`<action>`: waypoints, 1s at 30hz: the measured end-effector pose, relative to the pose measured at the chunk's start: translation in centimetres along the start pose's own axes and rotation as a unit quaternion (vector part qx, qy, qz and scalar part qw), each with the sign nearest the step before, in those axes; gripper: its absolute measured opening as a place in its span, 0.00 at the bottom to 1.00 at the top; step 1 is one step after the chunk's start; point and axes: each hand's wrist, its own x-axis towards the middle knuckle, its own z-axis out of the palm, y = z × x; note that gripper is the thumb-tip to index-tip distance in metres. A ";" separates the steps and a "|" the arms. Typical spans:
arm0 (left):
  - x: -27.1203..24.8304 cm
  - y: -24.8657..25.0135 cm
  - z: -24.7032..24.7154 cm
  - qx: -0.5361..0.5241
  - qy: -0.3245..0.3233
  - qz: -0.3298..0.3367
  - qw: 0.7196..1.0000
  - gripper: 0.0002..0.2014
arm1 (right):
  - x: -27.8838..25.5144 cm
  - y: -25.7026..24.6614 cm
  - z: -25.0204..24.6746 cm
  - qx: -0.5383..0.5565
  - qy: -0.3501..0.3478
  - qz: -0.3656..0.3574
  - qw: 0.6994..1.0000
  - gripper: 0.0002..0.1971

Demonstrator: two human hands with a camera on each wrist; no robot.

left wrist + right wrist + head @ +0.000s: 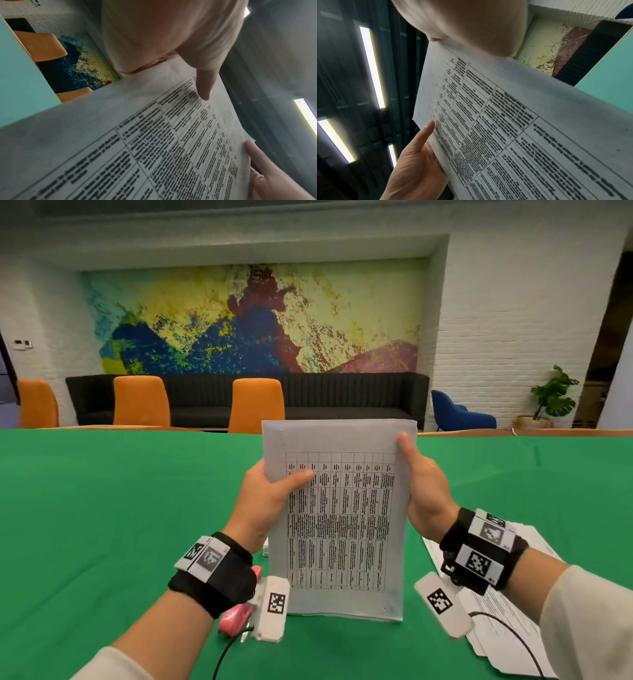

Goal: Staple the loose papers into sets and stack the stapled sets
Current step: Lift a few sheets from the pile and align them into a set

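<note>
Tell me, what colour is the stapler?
Pink; the stapler shows best in the head view, by the left wrist.

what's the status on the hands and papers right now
Left hand and right hand each grip a side of the paper set, upright on the table. Pink stapler idle. Nothing blocking.

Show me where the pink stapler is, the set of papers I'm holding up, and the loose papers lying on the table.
pink stapler (234, 616): head view, its visible pink body.
held papers (342, 522): head view, middle of the printed table.
loose papers (507, 625): head view, top sheet, right side.
</note>
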 end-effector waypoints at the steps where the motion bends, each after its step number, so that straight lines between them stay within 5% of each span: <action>1: 0.0 0.0 0.0 0.003 0.000 0.003 1.000 0.14 | -0.1 -0.1 0.1 -0.001 0.003 -0.002 1.000 0.26; 22: -0.1 -1.4 0.0 0.019 0.000 -0.033 0.999 0.16 | -1.8 1.9 -1.2 -0.026 -0.044 0.031 0.998 0.21; 30: -0.5 -1.3 -0.2 0.009 0.007 -0.026 1.000 0.14 | -1.9 1.7 -1.2 -0.085 -0.080 -0.021 0.993 0.12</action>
